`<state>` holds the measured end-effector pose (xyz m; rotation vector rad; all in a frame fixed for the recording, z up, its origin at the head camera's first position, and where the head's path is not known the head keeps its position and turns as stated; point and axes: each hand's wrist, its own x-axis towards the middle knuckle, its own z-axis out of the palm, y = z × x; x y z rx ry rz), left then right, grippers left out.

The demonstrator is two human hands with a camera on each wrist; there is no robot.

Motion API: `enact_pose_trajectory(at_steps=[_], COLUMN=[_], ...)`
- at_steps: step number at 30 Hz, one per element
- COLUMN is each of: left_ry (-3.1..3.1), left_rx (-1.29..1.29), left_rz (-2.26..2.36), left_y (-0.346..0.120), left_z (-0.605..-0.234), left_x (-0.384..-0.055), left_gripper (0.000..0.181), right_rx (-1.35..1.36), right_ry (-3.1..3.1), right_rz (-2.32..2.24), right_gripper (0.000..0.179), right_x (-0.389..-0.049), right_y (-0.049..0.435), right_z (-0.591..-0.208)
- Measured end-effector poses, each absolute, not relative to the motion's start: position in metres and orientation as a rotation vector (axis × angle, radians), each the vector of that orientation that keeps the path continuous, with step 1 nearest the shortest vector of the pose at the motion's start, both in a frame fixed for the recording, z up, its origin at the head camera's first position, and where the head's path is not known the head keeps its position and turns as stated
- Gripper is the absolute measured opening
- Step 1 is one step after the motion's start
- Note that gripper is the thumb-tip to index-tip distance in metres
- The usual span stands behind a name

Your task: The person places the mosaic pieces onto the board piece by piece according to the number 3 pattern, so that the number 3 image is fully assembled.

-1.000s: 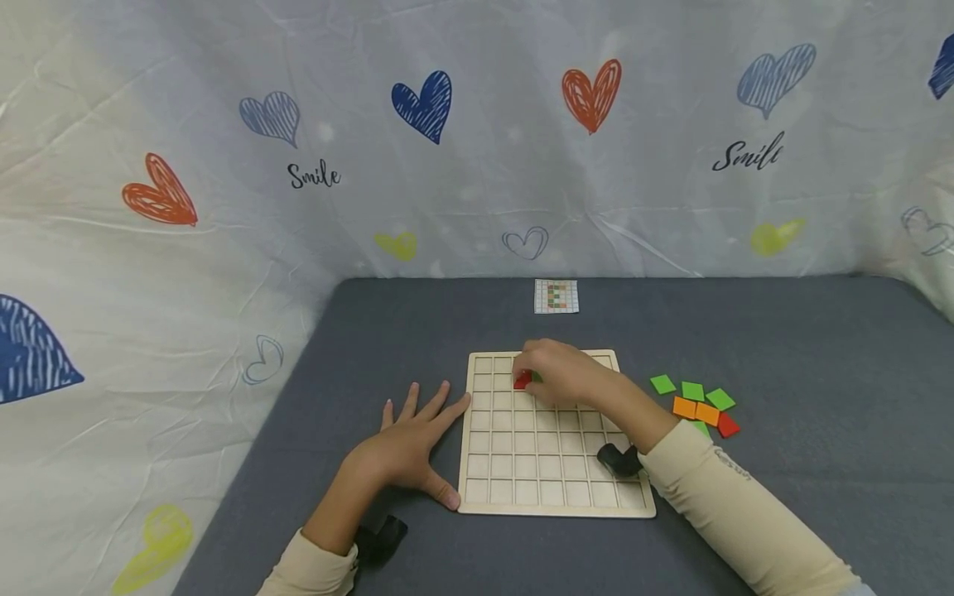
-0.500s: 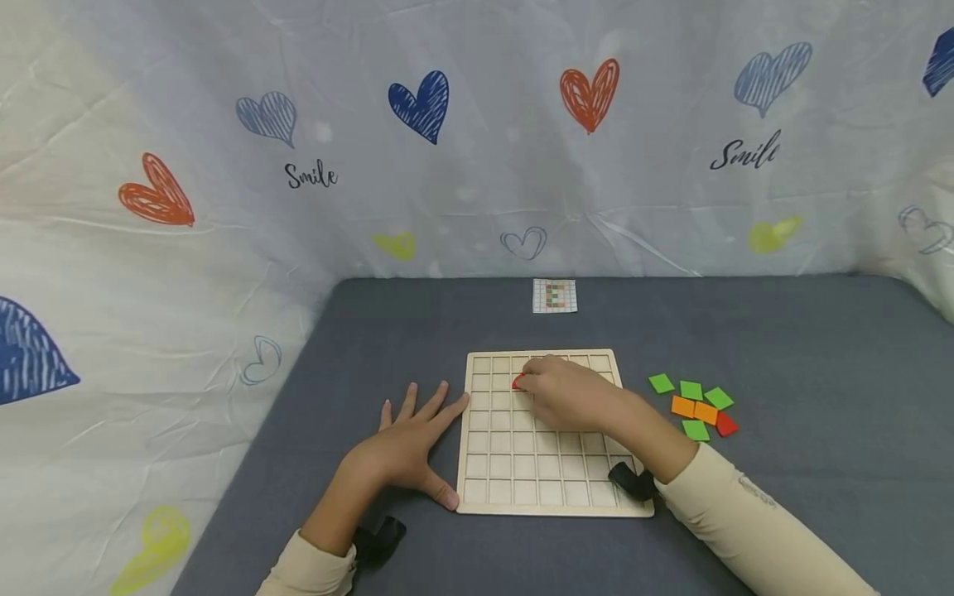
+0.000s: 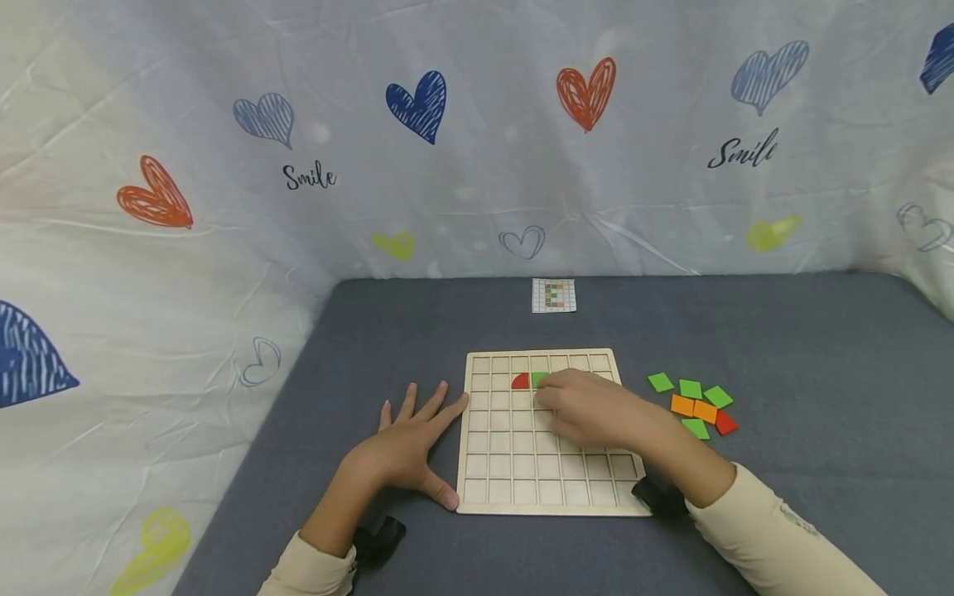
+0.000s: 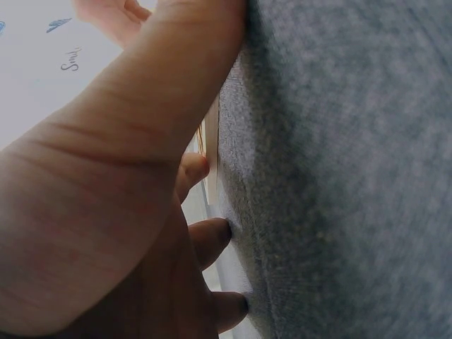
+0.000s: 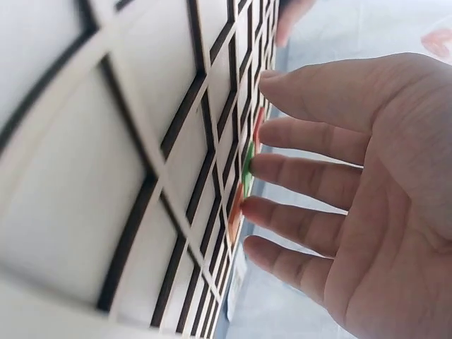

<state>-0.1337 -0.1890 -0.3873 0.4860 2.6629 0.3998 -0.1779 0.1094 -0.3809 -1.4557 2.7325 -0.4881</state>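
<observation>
A wooden grid board (image 3: 514, 444) lies on the grey table. A red quarter-round tile (image 3: 520, 382) and a green square tile (image 3: 540, 379) sit side by side in its second row. My right hand (image 3: 589, 406) is over the board just right of them, its fingers extended with nothing held. In the right wrist view an orange tile (image 5: 235, 214) also shows in the board beyond the fingertips; in the head view the hand hides it. My left hand (image 3: 406, 447) rests spread on the table, its thumb and index finger touching the board's left edge.
Loose green, orange and red tiles lie right of the board, among them an orange tile (image 3: 681, 405) and a red tile (image 3: 726, 423). A small printed pattern card (image 3: 554, 295) lies behind the board. A heart-printed curtain (image 3: 477, 149) borders the table's back.
My right hand has drawn back rightward and toward me from the red tile, uncovering it and the green tile beside it. My left hand stays put.
</observation>
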Motion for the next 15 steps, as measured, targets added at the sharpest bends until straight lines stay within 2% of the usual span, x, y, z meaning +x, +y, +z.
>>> enact_pose_trajectory(at_steps=[5,15], left_ry=[2.665,2.662], left_rx=[0.485,0.493], left_rz=[0.391,0.398], left_y=[-0.189,-0.19], left_z=[-0.389,-0.391], left_x=[-0.134,-0.135], left_gripper=[0.136,0.136], right_rx=[-1.4,-1.365], right_ry=[2.749,2.77], right_rz=[-0.499,-0.622], right_gripper=[0.02,0.02], right_x=[-0.172,-0.168], right_y=[0.124,0.16], right_z=[-0.38,-0.379])
